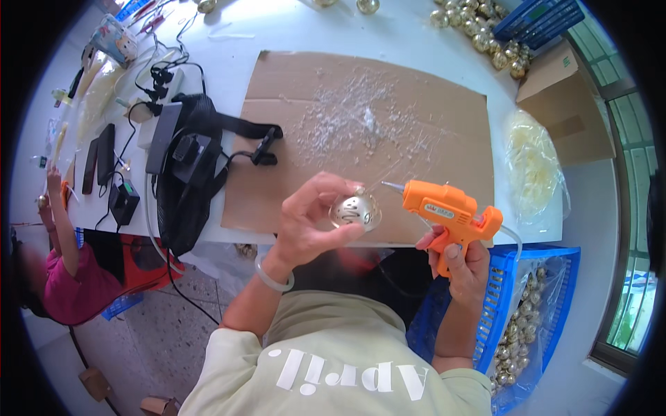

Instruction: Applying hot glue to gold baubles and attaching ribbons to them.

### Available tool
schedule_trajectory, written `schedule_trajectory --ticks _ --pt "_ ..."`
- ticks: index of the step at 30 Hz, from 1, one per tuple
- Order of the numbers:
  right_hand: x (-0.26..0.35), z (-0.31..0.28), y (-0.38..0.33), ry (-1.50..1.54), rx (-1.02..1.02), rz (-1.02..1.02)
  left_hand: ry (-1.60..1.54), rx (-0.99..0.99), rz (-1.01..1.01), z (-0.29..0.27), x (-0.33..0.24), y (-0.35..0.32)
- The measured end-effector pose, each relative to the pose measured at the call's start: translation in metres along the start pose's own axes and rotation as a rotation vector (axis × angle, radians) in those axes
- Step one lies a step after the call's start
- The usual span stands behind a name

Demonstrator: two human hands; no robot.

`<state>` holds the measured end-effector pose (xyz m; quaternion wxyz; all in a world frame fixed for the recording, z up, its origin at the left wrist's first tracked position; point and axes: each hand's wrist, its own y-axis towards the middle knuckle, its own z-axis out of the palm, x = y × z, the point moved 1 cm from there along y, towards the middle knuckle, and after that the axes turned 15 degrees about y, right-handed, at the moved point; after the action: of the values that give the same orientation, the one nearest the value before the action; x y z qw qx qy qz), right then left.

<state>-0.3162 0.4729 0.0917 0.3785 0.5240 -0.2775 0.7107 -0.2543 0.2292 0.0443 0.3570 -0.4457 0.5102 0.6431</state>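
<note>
In my left hand (316,220) I hold a shiny pale-gold ball ornament (352,210) with dark swirled marks and a small cap at its top. Fingers and thumb close round its sides. My right hand (461,262) grips the handle of an orange hot glue gun (444,202). Its metal nozzle points left toward the ornament's cap, a short gap away. Under both hands lies a brown cardboard sheet (277,90), its middle strewn with whitish glue strings and crumbs (368,121).
A black strapped bag (191,173) with devices and cables lies left. Gold balls (479,28) and a blue basket (538,24) are at the far right. A plastic bag (533,166) sits right, above a blue crate (494,305) of ornaments. Another person (76,277) works at far left.
</note>
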Motion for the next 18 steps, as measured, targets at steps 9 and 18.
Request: schedule_trajectory --ticks 9,18 --pt "0.000 0.008 -0.003 -0.074 0.024 0.026 0.009 0.003 0.016 0.000 0.001 -0.002" --pt "0.001 0.015 -0.004 -0.098 -0.013 0.054 0.022 -0.004 -0.022 0.001 0.002 -0.005"
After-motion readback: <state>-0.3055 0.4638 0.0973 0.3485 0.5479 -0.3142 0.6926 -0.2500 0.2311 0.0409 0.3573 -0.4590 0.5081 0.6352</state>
